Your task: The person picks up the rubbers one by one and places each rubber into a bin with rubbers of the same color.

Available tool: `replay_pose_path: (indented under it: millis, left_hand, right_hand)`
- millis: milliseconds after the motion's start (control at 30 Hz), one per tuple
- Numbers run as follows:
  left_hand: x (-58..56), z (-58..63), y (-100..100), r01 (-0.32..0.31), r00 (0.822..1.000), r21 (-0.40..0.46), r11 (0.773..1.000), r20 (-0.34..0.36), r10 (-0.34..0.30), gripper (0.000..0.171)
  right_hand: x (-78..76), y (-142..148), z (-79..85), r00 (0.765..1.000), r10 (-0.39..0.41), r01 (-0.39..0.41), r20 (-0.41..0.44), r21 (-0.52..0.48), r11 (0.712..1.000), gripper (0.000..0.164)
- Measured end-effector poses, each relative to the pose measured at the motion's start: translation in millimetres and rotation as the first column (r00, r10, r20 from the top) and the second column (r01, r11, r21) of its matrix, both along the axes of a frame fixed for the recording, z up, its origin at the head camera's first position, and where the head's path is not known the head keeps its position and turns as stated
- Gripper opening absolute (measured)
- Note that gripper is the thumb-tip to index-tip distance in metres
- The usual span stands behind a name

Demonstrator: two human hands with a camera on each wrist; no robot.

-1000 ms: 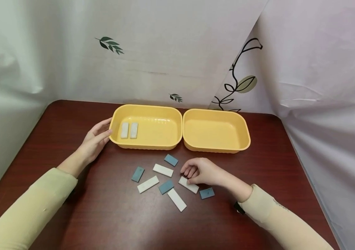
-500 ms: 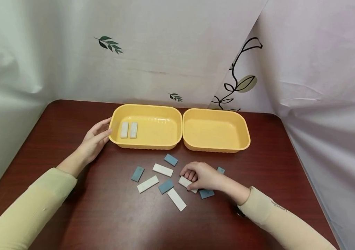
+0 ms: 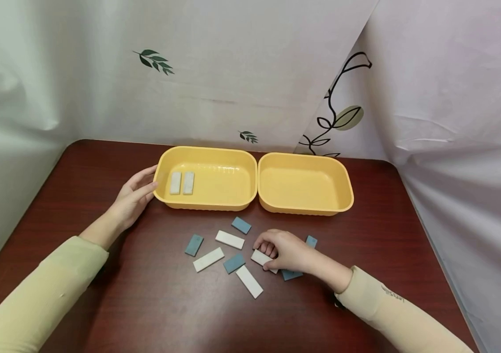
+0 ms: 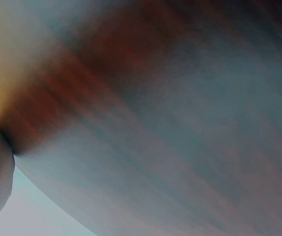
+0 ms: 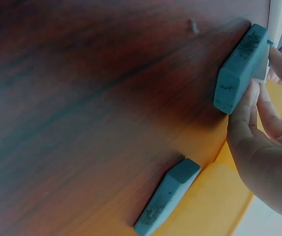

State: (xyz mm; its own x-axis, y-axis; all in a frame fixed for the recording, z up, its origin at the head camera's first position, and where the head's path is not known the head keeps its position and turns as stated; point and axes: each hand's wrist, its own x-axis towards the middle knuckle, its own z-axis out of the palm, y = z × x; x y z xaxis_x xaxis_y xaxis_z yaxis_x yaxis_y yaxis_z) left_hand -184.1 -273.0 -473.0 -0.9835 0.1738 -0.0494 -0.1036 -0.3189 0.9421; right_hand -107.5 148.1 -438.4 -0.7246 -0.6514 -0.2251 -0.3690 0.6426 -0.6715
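Observation:
In the head view my right hand point(image 3: 286, 251) pinches a flat white block point(image 3: 262, 260), thumb at its near end and curled fingers at the far end. The right wrist view shows those fingertips point(image 5: 251, 93) behind a blue block point(image 5: 241, 69) with dark smudges; the white block is mostly hidden there. My left hand point(image 3: 132, 198) rests at the left end of the left yellow tray point(image 3: 208, 207), fingers nearly straight along its outside and thumb tip at the rim. Two white blocks point(image 3: 188, 183) lie side by side in that tray.
A second yellow tray point(image 3: 305, 211) stands against the first on its right. Around my right hand on the dark red table point(image 3: 153, 294) lie more white blocks point(image 3: 208, 260) and several blue blocks point(image 3: 234, 264). Patterned white sheeting point(image 3: 215, 73) hangs behind the table.
My right hand has come down slightly onto the white block, its thumb and fingers now at the block's ends. The left hand and trays stay where they were.

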Motion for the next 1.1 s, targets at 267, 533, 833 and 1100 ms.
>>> replay_pose_path:
  millis: [267, 533, 833, 1100]
  left_hand:
    - [-0.4, -1.0, -0.2, -0.005, 1.0, -0.002, 1.0, -0.001, 0.005, 0.039]
    - [-0.4, -0.4, -0.6, -0.002, 1.0, -0.015, 1.0, 0.002, 0.002, 0.039]
    - [-0.4, -1.0, -0.6, -0.003, 1.0, -0.012, 1.0, 0.001, 0.003, 0.039]
    - [-0.6, -2.0, -0.6, -0.004, 1.0, -0.014, 1.0, -0.001, 0.004, 0.04]
  right_hand:
    - [0.7, -2.3, -2.5, 0.999, 0.015, -0.015, -0.043, -0.002, 1.0, 0.04]
    - [0.9, -2.9, -2.4, 0.999, 0.008, -0.009, -0.039, -0.024, 1.0, 0.033]
    - [-0.8, -6.5, 1.2, 1.0, 0.025, -0.025, 0.001, -0.056, 0.998, 0.026]
    - [-2.8, -11.2, 7.6, 0.999, 0.046, -0.045, 0.014, -0.055, 0.997, 0.026]
